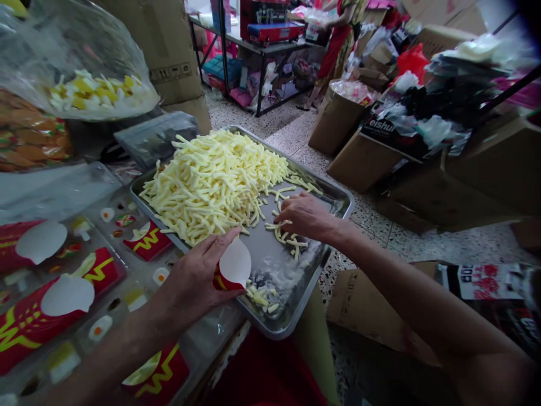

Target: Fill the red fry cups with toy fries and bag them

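Left grip [196, 279] clamps a red carton [235, 264]; right grip [305, 215], closure unclear, touches pale sticks [220, 180]; black packaging [395, 138] reads "eishui".

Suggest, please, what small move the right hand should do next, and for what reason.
Probably, the right hand should pinch up some loose pale sticks and carry them to the red-and-white carton. It reaches down at those sticks on the metal tray, and the left hand holds the carton close by.
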Available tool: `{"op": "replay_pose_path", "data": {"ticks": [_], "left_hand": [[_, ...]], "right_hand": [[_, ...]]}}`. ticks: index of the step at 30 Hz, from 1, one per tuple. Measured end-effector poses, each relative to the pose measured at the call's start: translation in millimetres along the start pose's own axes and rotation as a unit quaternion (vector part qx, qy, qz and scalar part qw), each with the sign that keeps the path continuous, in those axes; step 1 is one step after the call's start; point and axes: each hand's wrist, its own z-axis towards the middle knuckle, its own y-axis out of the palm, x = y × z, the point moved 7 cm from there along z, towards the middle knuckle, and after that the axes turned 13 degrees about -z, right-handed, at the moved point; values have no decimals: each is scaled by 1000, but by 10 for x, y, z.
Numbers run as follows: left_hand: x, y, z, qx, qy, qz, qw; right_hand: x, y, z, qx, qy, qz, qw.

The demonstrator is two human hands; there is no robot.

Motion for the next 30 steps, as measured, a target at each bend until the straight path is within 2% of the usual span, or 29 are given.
{"op": "replay_pose_path", "data": {"ticks": [4, 7, 10, 14, 16, 18, 22, 24, 27, 29, 30], "left_hand": [[21, 71, 113, -13, -13, 10, 1000], [36, 108, 214, -18, -35, 28, 999], [38, 119, 260, -31, -61, 38, 997], [17, 79, 218, -27, -115, 56, 991], [32, 90, 215, -19, -137, 63, 988], [74, 137, 269, -7, -151, 69, 986], [251, 305, 563, 25, -124, 57, 990], [348, 376, 737, 42, -87, 19, 995], [426, 372, 912, 90, -38, -53, 994], [456, 315, 950, 127, 1, -92, 988], [469, 284, 950, 143, 21, -107, 984]], "right_hand": [[-69, 60, 41, -12, 38, 17, 999], [-10, 182, 31, 34, 106, 89, 990], [96, 256, -44, 105, 165, 182, 964], [207, -12, -288, 258, 190, 265, 909], [180, -196, -395, 297, 170, 300, 890], [80, -356, -436, 289, 142, 306, 896], [-269, -645, -371, 195, 46, 155, 967], [-346, -732, -333, 131, 3, 94, 987], [-283, -827, -337, 80, -39, 150, 985], [-195, -899, -355, 107, -28, 224, 968], [-150, -929, -359, 135, 0, 248, 959]]}}
